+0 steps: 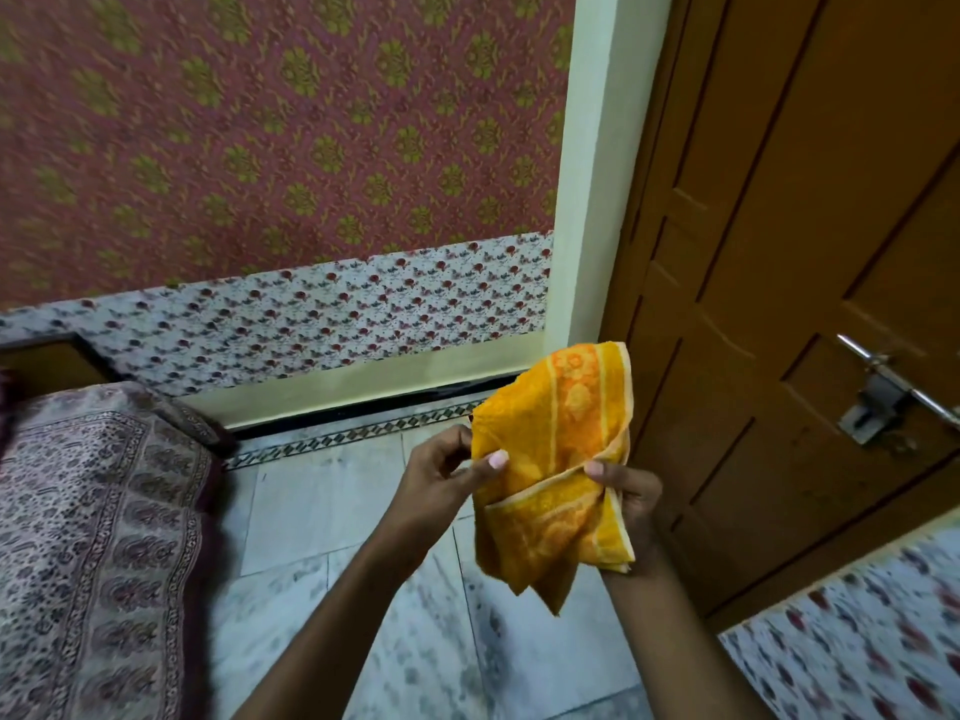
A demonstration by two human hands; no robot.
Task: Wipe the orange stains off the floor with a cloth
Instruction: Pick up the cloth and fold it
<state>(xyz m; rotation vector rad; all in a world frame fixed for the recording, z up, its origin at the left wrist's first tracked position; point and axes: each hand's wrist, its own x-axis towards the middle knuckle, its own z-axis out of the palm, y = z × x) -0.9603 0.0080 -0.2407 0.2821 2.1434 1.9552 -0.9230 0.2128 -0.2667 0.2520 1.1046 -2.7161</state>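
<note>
pale marble floor [332, 511] runs under you, and no orange stain shows on the part in view, so the wiping has not begun. nearest, your two forearms reach forward over the tiles. your left hand [441, 480] pinches the left edge of the orange cloth [556, 459] between thumb and curled fingers, and your right hand [626, 498] grips the right side, fingers closed on a fold. you hold the cloth up in the air, well above the floor, partly doubled over with its corners hanging, most likely to fold it into a pad that fits the palm. to your left lies a bed [98, 537] with a patterned cover. beyond the cloth stand the brown door [810, 226] with its metal latch [883, 397], the cream door frame [592, 174], and the patterned wall [270, 122].
</note>
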